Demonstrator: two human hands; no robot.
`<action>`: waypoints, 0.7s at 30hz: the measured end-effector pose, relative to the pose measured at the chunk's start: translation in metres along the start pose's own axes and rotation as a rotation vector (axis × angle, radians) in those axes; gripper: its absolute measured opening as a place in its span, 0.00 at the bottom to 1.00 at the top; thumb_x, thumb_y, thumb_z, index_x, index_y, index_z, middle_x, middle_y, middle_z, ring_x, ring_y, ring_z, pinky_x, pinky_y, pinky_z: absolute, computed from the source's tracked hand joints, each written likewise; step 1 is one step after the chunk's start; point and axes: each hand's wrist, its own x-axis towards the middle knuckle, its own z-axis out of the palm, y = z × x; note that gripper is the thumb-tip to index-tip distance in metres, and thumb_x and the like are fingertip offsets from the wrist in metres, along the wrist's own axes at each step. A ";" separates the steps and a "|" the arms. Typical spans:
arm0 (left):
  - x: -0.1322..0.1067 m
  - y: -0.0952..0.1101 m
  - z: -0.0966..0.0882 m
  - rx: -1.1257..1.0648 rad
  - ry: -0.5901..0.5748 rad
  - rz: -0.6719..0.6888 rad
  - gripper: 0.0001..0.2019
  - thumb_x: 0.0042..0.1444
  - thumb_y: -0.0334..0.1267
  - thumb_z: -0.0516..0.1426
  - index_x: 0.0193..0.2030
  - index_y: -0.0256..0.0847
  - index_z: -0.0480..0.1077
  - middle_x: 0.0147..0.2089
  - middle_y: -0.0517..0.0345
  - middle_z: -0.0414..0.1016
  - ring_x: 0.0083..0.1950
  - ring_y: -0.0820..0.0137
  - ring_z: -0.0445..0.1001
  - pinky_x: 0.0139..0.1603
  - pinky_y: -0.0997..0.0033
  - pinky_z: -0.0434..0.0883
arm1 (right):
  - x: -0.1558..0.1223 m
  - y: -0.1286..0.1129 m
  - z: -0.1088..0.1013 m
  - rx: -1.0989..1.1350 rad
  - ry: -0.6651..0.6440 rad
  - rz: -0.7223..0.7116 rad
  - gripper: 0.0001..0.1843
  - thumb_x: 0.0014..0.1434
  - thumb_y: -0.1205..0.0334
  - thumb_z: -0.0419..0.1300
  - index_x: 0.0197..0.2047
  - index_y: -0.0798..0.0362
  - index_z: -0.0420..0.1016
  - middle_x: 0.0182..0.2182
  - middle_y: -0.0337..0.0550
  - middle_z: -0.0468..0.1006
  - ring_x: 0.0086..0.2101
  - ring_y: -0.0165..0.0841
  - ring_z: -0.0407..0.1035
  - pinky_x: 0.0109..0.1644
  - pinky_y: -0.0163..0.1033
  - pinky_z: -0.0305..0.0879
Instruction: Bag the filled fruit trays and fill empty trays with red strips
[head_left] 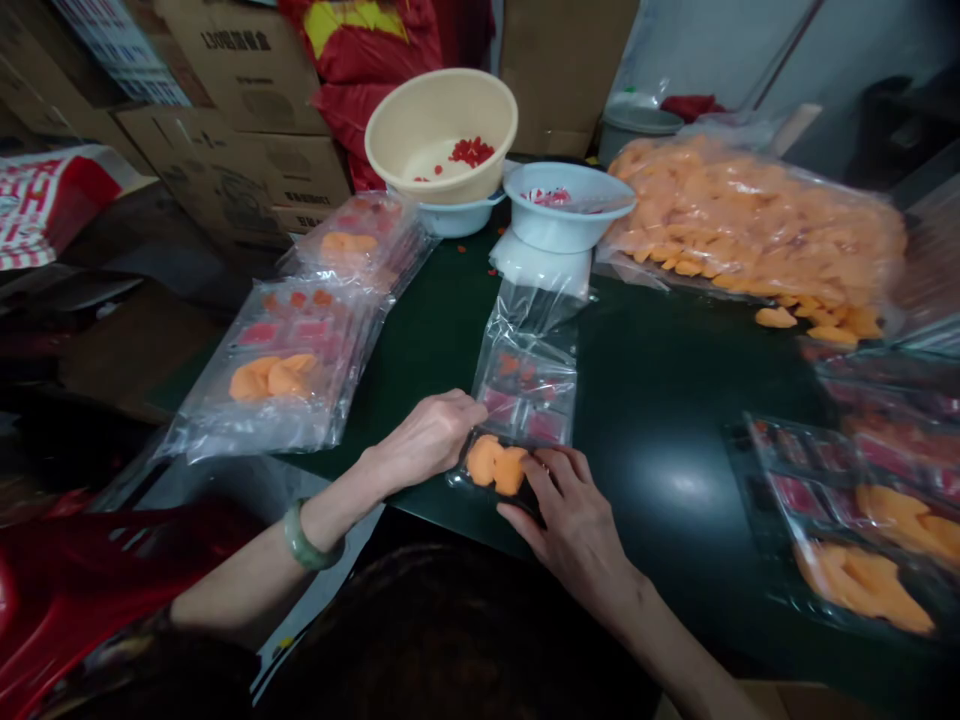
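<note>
In front of me lies a clear plastic bag (526, 345) with a compartmented plastic tray (523, 392) partly inside it. The tray holds small red pieces at the far end, pink pieces in the middle and two orange pieces (496, 464) at the near end, outside the bag's mouth. My left hand (435, 432), below a green bangle on the wrist, pinches the left edge of the bag's mouth. The right hand (566, 495) curls over the tray's near right corner, fingertips against the right orange piece and thumb at the front edge.
Bagged trays (289, 350) are stacked on the left of the dark green table (645, 400). More trays (847, 510) lie at the right. Behind stand a cream basin (442, 130) with red pieces, a pale blue bowl (570, 215), and a large bag of orange pieces (750, 215).
</note>
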 end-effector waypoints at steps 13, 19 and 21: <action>-0.032 -0.014 0.012 0.055 0.116 -0.087 0.10 0.54 0.22 0.45 0.31 0.37 0.64 0.28 0.57 0.66 0.33 0.70 0.64 0.33 0.72 0.61 | 0.050 0.008 0.003 -0.162 -0.039 -0.117 0.29 0.48 0.54 0.65 0.52 0.50 0.65 0.49 0.53 0.66 0.49 0.48 0.58 0.43 0.49 0.62; -0.030 -0.003 0.014 0.194 0.159 -0.093 0.09 0.52 0.22 0.46 0.32 0.38 0.63 0.28 0.56 0.66 0.32 0.68 0.64 0.34 0.69 0.63 | 0.081 0.018 0.021 -0.145 0.041 0.022 0.09 0.55 0.56 0.59 0.32 0.53 0.66 0.32 0.47 0.69 0.37 0.39 0.61 0.35 0.41 0.62; -0.037 0.001 0.016 0.220 0.182 -0.102 0.10 0.51 0.21 0.46 0.33 0.38 0.62 0.28 0.56 0.66 0.30 0.68 0.64 0.33 0.69 0.63 | 0.088 0.014 0.028 -0.165 0.084 0.052 0.09 0.55 0.56 0.59 0.29 0.52 0.65 0.30 0.47 0.69 0.35 0.40 0.61 0.32 0.40 0.61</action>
